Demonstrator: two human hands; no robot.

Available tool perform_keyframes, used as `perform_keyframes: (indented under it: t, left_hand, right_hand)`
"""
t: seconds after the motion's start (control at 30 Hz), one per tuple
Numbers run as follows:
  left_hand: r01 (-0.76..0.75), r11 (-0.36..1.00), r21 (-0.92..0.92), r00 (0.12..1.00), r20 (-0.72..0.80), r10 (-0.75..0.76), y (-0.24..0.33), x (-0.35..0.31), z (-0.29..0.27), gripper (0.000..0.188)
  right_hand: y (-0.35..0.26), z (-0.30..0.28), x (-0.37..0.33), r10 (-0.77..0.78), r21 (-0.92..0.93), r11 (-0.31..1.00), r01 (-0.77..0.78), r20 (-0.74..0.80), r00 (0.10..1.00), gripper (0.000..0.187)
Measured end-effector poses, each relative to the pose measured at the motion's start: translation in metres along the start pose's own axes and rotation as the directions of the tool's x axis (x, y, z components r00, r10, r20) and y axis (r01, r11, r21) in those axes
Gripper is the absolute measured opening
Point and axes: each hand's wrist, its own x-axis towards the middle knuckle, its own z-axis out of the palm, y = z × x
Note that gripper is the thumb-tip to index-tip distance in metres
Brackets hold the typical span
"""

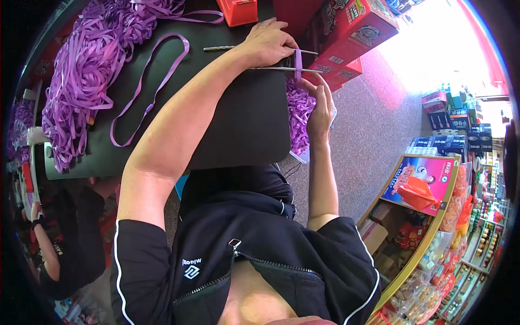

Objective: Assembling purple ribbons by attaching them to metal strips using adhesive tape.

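Two thin metal rods [271, 69] reach side by side past the right edge of the dark table. A flat purple ribbon [298, 66] spans both rods near their ends. My left hand [267, 43] lies across the far rod, its fingertips closed at the ribbon's upper end; part of its grip is hidden. Beyond the table edge, my right hand [320, 103] has its fingertips closed at the ribbon's lower end. Beneath it, a clear container [303, 157] holds a heap of purple ribbon [299, 116].
A tangled pile of purple lanyards [86, 81] covers the table's [244, 130] left side, with one loose loop [146, 111] beside it. A red plastic box [238, 12] and red cartons [352, 32] stand at the back. Right is a display case [414, 184]; another person [70, 238] is at left.
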Motion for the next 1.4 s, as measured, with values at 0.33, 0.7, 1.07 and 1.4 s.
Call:
perform_keyframes:
  t: [0.33, 0.7, 1.07, 1.4]
  left_hand:
    - [-0.045, 0.999, 0.023, 0.998, -0.034, 0.045, 0.005, 0.002, -0.001, 0.026]
    - [0.078, 0.877, -0.474, 0.949, -0.233, -0.211, 0.067, -0.064, -0.036, 0.022]
    - [0.284, -0.557, -0.781, 0.887, 0.434, -0.157, 0.094, -0.054, -0.021, 0.094]
    - [0.128, -0.659, -0.741, 0.929, 0.322, -0.181, 0.084, -0.059, -0.010, 0.090]
  right_hand:
    - [-0.045, 0.018, -0.014, -0.078, 0.041, 0.996, 0.077, 0.016, 0.997, 0.031]
    - [-0.064, -0.004, 0.005, 0.139, 0.002, 0.990, -0.140, 0.102, 0.985, 0.037]
    - [-0.062, -0.006, 0.010, 0.244, 0.140, 0.953, -0.267, 0.167, 0.955, 0.034]
    - [-0.102, 0.021, -0.011, -0.329, -0.416, 0.859, 0.300, 0.003, 0.944, 0.031]
